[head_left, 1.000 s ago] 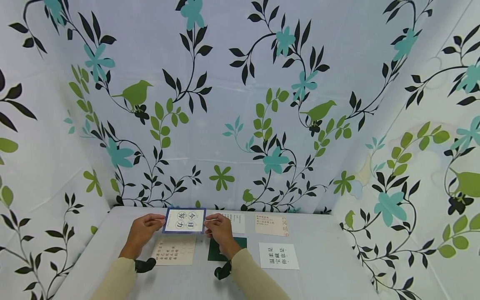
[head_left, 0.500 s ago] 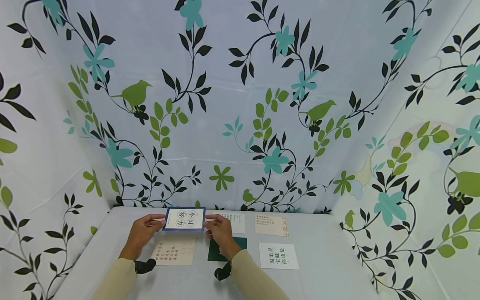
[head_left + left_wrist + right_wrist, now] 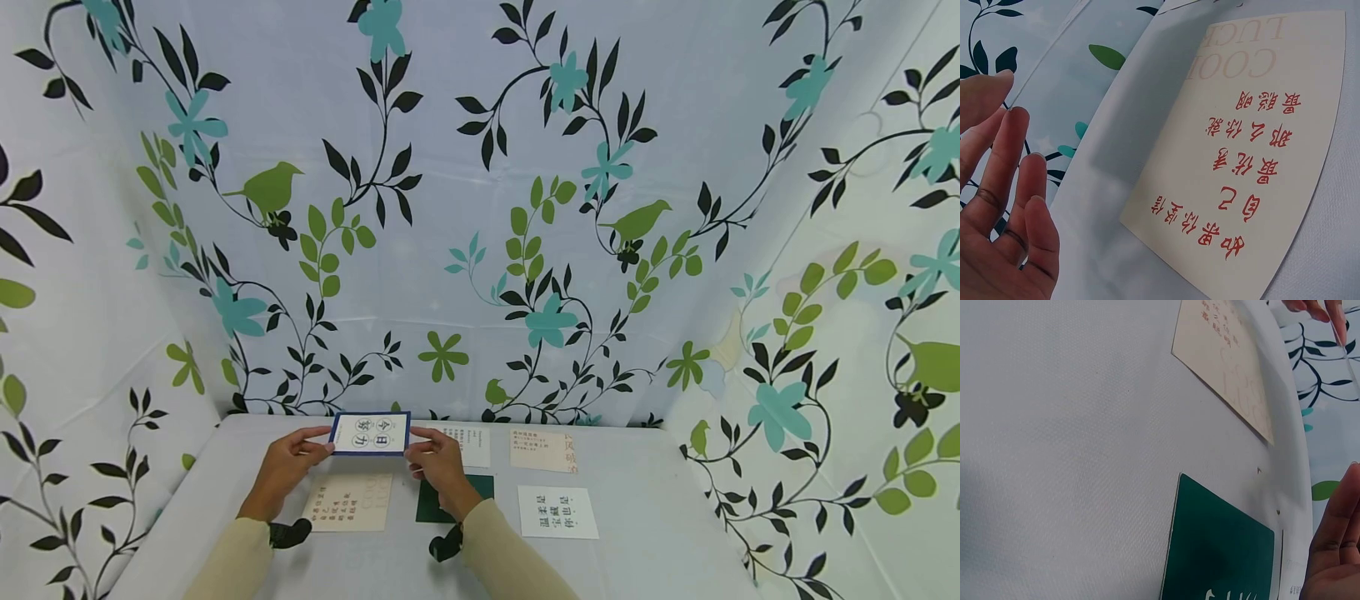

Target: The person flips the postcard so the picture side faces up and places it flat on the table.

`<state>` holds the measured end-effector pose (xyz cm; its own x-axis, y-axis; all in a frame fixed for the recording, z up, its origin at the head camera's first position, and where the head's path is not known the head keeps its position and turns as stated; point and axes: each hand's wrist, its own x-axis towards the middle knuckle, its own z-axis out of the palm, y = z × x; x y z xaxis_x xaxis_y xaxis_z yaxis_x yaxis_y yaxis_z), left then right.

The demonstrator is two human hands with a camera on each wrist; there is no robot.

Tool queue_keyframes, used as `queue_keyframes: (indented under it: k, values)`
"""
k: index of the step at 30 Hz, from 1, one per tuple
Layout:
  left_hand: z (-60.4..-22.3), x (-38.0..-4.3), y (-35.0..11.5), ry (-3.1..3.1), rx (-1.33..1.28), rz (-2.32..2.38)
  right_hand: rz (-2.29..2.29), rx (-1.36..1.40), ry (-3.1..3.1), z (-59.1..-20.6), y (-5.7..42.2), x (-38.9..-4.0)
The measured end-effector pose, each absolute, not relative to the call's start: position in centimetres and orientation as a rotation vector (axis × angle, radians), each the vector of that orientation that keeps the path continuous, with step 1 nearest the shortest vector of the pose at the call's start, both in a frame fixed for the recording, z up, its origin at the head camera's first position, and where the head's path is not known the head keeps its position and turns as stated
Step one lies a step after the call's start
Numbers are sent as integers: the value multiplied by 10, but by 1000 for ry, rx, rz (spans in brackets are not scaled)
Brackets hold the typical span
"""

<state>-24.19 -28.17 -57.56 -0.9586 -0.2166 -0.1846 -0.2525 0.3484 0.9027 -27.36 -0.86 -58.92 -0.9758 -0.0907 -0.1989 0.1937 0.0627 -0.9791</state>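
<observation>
A blue-bordered white card (image 3: 371,433) with large round characters is up off the table's far left part, held between both hands. My left hand (image 3: 285,471) pinches its left edge between thumb and fingers; the right hand (image 3: 441,467) pinches its right edge. In the left wrist view the left hand (image 3: 1007,187) has thumb and forefinger meeting at a thin edge. The right wrist view shows only part of the right hand (image 3: 1338,544). Below the left hand lies a cream card (image 3: 349,502) with red writing. A dark green card (image 3: 480,492) lies partly under the right forearm.
Farther right on the white table (image 3: 660,517) lie a white card with bold black characters (image 3: 558,512) and a beige card with orange print (image 3: 543,451). Another white card (image 3: 474,446) is partly behind the right hand. A patterned cloth (image 3: 480,250) hangs behind the table.
The blue-bordered card has shifted slightly upward in the head view and looks flatter, its lower edge rising most. Both hands stay almost in place. The cards on the table have not moved.
</observation>
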Motion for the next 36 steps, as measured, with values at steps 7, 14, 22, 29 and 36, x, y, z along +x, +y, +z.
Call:
queue_keyframes:
  k: [7, 14, 22, 29, 36]
  values:
    - [-578, -244, -282, 2559, -430, 1682, -2003, 108, 2139, -589, -11, -274]
    - [-578, -245, -283, 2581, -403, 1661, -1999, 95, 2138, -589, -11, -273]
    - [-574, -243, -280, 2585, -392, 1677, -2011, 109, 2131, -589, -11, -272]
    - [-573, -243, -281, 2590, -404, 1689, -2009, 154, 2140, -589, -12, -271]
    - [-573, -243, -280, 2561, -496, 1688, -2029, 177, 2136, -589, -14, -272]
